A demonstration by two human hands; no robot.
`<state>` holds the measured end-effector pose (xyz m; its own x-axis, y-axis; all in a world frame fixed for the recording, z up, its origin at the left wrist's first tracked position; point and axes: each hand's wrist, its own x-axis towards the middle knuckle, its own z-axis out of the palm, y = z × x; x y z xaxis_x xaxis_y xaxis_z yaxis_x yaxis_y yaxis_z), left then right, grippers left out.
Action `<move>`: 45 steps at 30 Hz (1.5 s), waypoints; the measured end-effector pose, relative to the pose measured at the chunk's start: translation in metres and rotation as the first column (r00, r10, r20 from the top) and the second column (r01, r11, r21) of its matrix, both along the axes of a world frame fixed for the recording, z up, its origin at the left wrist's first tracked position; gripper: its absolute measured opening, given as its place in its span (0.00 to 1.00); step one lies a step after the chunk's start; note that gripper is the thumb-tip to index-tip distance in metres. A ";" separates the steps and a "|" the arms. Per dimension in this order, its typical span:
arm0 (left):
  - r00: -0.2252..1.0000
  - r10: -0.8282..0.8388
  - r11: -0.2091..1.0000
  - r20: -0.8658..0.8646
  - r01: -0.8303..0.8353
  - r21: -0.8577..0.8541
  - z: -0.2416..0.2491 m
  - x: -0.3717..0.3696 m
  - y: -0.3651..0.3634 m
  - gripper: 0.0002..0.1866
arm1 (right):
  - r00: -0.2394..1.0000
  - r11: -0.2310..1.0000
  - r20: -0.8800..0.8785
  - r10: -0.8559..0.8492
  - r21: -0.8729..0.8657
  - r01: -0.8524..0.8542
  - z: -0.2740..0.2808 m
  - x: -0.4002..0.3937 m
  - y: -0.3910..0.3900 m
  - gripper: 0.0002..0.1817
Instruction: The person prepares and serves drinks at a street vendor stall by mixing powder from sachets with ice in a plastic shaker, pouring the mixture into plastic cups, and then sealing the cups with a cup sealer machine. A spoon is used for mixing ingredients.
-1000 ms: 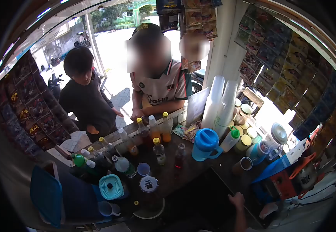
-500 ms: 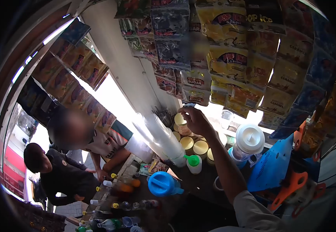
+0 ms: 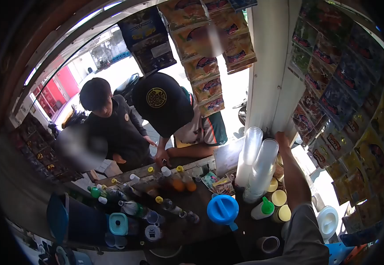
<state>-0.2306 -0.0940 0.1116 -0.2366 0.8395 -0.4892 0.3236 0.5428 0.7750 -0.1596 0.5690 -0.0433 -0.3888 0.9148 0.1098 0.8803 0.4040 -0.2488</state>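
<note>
My right hand (image 3: 282,139) reaches into the corner at the foot of the white post (image 3: 267,79). It is just behind two tall stacks of clear plastic cups (image 3: 262,170); its fingers are too small and shaded to make out. Below my forearm stand several jars with pale yellow lids (image 3: 279,198). Beside them is a white bottle with a green cap (image 3: 265,207). A pitcher with a blue lid (image 3: 223,208) stands on the dark counter to the left of the bottle. My left hand is out of view.
Strips of drink sachets (image 3: 340,84) hang at the right, more sachets (image 3: 200,62) over the opening. Several bottles (image 3: 170,206) line the counter's outer edge. Two people stand outside, one in a black cap (image 3: 161,104). A white-lidded container (image 3: 328,222) is at the right.
The view has swung left, so the post, cups and sachets sit farther right. My right hand has moved from above the jars to the corner behind the cup stacks.
</note>
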 end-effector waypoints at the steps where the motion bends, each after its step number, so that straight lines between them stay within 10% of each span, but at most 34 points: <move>1: 1.000 0.026 1.000 0.013 -0.026 -0.007 0.008 -0.001 0.000 0.21 | 0.999 0.999 -0.010 0.031 0.027 -0.030 0.002 -0.001 0.002 0.14; 10: 0.984 0.158 0.987 0.081 -0.156 -0.036 -0.024 -0.029 -0.035 0.24 | 0.898 0.925 -0.312 0.311 0.315 -0.211 0.084 0.027 -0.024 0.04; 15: 0.752 0.590 0.798 -0.294 -0.489 0.353 -0.098 -0.068 -0.064 0.28 | 0.928 0.745 0.125 0.351 0.563 -0.358 0.108 0.088 -0.055 0.13; 21: 0.577 0.761 0.649 -0.296 -0.679 0.343 -0.175 -0.117 -0.097 0.40 | 0.984 0.638 0.058 0.168 0.754 -0.153 0.200 0.135 -0.192 0.08; 23: 0.592 0.763 0.646 -0.258 -0.695 0.317 -0.189 -0.126 -0.108 0.42 | 0.968 0.861 -0.250 0.014 0.495 0.115 0.241 0.127 -0.281 0.08; 26: 0.640 0.746 0.661 -0.184 -0.676 0.325 -0.203 -0.138 -0.126 0.39 | 0.875 0.773 -0.483 0.031 0.567 0.286 0.254 0.121 -0.390 0.09; 29: 0.598 0.758 0.595 0.258 -0.797 0.101 -0.231 -0.155 -0.144 0.34 | 0.718 0.854 -0.612 0.331 0.518 0.048 0.224 0.086 -0.486 0.09; 32: 0.569 0.725 0.602 0.388 -0.797 0.044 -0.246 -0.170 -0.161 0.24 | 0.520 0.992 -0.853 0.055 -0.011 -0.124 0.165 -0.028 -0.597 0.07; 36: 0.620 0.690 0.649 0.374 -0.758 0.059 -0.254 -0.192 -0.170 0.17 | 0.436 0.825 -0.847 -0.305 -0.464 -0.324 0.023 -0.114 -0.679 0.06; 45: 0.590 0.673 0.654 0.446 -0.756 0.013 -0.270 -0.218 -0.162 0.16 | 0.530 0.840 -0.791 -0.306 -0.486 -0.241 -0.099 -0.129 -0.712 0.07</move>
